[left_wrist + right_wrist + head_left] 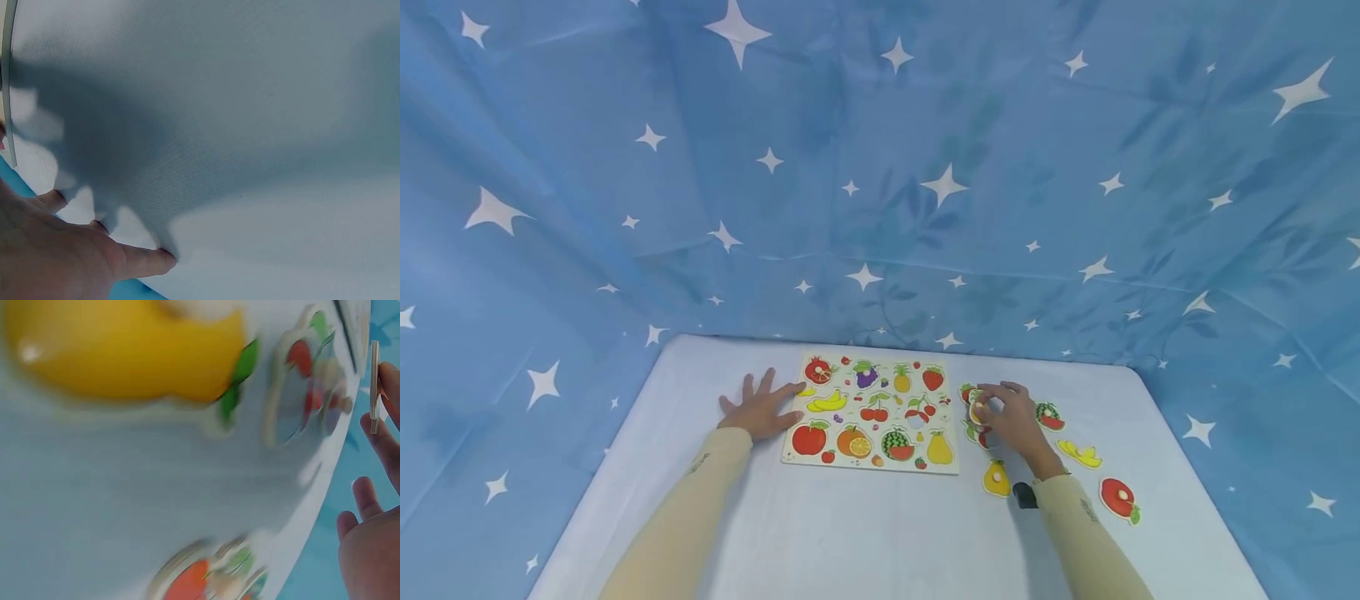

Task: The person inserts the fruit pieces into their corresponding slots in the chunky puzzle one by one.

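Observation:
My right hand (1015, 421) pinches a flat fruit puzzle piece (977, 407), orange-toned with a pale knob, to the right of the board. In the right wrist view this piece (374, 381) appears edge-on between thumb and fingers, raised off the table. A cherry piece (972, 432) and a partly hidden strawberry piece (966, 390) lie beside that hand. My left hand (762, 411) has its fingers spread, with thumb and forefinger at the left edge of the fruit puzzle board (850, 421). Pomegranate (817, 371) and grape (867, 374) pieces with knobs appear in the board's top row.
Nearer me lies a yellow pear piece (996, 480), next to a dark object (1025, 495) at the right wrist. Watermelon (1049, 417), banana (1079, 454) and red apple-like (1118, 498) pieces lie farther right on the white table (865, 542). A blue starry cloth (820, 167) surrounds it.

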`<state>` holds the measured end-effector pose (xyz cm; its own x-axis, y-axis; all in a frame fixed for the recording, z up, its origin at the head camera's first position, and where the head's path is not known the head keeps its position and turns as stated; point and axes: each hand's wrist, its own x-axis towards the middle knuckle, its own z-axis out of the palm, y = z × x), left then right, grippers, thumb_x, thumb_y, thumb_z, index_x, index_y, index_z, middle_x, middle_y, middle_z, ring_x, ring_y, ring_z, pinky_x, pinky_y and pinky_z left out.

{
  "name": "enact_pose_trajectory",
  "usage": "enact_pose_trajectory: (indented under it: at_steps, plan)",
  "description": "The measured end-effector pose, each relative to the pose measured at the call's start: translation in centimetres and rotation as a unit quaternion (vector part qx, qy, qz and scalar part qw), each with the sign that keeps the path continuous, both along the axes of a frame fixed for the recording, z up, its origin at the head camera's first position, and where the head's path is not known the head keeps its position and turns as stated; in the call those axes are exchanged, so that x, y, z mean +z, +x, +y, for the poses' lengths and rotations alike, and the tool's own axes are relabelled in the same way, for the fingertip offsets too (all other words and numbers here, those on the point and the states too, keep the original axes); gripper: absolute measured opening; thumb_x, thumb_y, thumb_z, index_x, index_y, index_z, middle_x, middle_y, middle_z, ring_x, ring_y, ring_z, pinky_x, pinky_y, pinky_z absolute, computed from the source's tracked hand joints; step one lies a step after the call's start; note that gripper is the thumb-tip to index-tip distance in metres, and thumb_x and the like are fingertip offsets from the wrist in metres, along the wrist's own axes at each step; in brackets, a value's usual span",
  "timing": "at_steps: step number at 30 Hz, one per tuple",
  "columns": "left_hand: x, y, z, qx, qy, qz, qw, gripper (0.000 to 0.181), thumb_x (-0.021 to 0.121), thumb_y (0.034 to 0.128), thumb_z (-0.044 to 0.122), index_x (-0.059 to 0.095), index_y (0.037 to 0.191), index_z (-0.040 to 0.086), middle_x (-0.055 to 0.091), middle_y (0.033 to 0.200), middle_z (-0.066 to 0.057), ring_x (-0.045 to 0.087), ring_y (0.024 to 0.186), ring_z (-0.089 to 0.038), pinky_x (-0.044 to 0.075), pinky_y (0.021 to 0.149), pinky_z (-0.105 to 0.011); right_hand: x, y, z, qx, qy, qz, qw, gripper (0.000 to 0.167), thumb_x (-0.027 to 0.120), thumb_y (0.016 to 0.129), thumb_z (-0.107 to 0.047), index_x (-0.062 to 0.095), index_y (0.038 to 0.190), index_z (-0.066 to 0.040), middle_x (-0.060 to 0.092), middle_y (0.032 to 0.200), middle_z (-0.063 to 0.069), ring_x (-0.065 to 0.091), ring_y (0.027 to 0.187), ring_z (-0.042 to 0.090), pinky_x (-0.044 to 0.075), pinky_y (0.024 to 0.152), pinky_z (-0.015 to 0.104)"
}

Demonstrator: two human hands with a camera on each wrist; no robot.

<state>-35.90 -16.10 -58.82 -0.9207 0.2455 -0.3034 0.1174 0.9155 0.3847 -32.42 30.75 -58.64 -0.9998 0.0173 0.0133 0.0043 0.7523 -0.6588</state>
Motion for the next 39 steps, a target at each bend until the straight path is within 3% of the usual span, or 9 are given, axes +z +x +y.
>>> enact_pose_trajectory:
  at_steps: [7, 11, 16, 23, 27, 35, 39]
  plan:
    - [0.1, 0.0, 0.2, 0.003, -0.005, 0.003, 1.0000, 0.066, 0.066, 0.1033, 0.048, 0.046, 0.164, 0.031, 0.008, 0.176, -0.026, -0.001, 0.156, -0.062, 0.005, 0.106, -0.093, 0.6, -1.6, -2.3, 0.045, -0.017, 0.040, 0.9980, 0.008, 0.077, 0.098, -0.008, 0.076, 0.102, -0.002, 0.071, 0.127, 0.023, 0.031, 0.148, 0.055, 0.010, 0.114, 0.083]
    - [0.0, -0.1, 0.2, 0.004, -0.003, -0.001, 1.0000, 0.066, 0.066, 0.1031, 0.048, 0.046, 0.164, 0.031, 0.008, 0.176, -0.025, -0.002, 0.156, -0.061, 0.004, 0.106, -0.092, 1.0, -2.2, -4.0, 0.063, -0.028, 0.044, 0.9967, 0.008, 0.075, 0.099, -0.008, 0.073, 0.092, -0.005, 0.067, 0.138, 0.024, 0.031, 0.148, 0.056, 0.009, 0.114, 0.082]
    - [-0.2, -0.3, 0.1, 0.002, 0.000, -0.003, 1.0000, 0.066, 0.066, 0.1030, 0.049, 0.046, 0.164, 0.032, 0.007, 0.176, -0.025, -0.002, 0.156, -0.061, 0.004, 0.106, -0.092, 1.3, -3.2, -6.4, 0.056, -0.050, 0.029, 0.9968, 0.009, 0.076, 0.099, -0.007, 0.072, 0.091, -0.007, 0.064, 0.144, 0.023, 0.029, 0.150, 0.051, 0.009, 0.116, 0.079]
    - [-0.4, -0.2, 0.0, 0.002, -0.005, 0.002, 1.0000, 0.066, 0.066, 0.1034, 0.050, 0.045, 0.164, 0.033, 0.007, 0.177, -0.025, -0.002, 0.157, -0.061, 0.004, 0.107, -0.092, 0.9, -4.3, -9.3, 0.046, -0.043, 0.030, 0.9975, 0.005, 0.077, 0.098, -0.008, 0.076, 0.094, -0.006, 0.072, 0.128, 0.019, 0.031, 0.150, 0.050, 0.014, 0.118, 0.076]
    - [-0.3, 0.0, 0.1, 0.001, -0.005, -0.001, 1.0000, 0.066, 0.066, 0.1035, 0.049, 0.045, 0.164, 0.032, 0.008, 0.177, -0.025, -0.001, 0.156, -0.061, 0.005, 0.107, -0.092, 0.8, -4.8, -10.7, 0.043, -0.040, 0.033, 0.9977, 0.007, 0.078, 0.097, -0.009, 0.075, 0.092, -0.005, 0.069, 0.138, 0.019, 0.034, 0.148, 0.049, 0.016, 0.119, 0.075]
    - [0.0, 0.0, 0.2, 0.006, -0.006, 0.002, 1.0000, 0.065, 0.067, 0.1039, 0.047, 0.045, 0.164, 0.033, 0.008, 0.177, -0.024, -0.002, 0.157, -0.060, 0.004, 0.107, -0.092, -0.4, -5.8, -12.3, 0.055, -0.024, 0.084, 0.9946, 0.008, 0.078, 0.096, -0.005, 0.075, 0.089, -0.005, 0.070, 0.133, 0.023, 0.041, 0.140, 0.055, 0.021, 0.111, 0.080]
    - [-0.1, 0.0, 0.2, 0.008, -0.003, 0.001, 1.0000, 0.066, 0.067, 0.1036, 0.047, 0.046, 0.164, 0.032, 0.008, 0.177, -0.024, -0.002, 0.157, -0.060, 0.004, 0.107, -0.092, -0.8, -6.2, -12.8, 0.047, -0.001, 0.086, 0.9952, 0.010, 0.078, 0.095, -0.005, 0.073, 0.087, -0.005, 0.070, 0.135, 0.023, 0.044, 0.139, 0.055, 0.025, 0.111, 0.079]
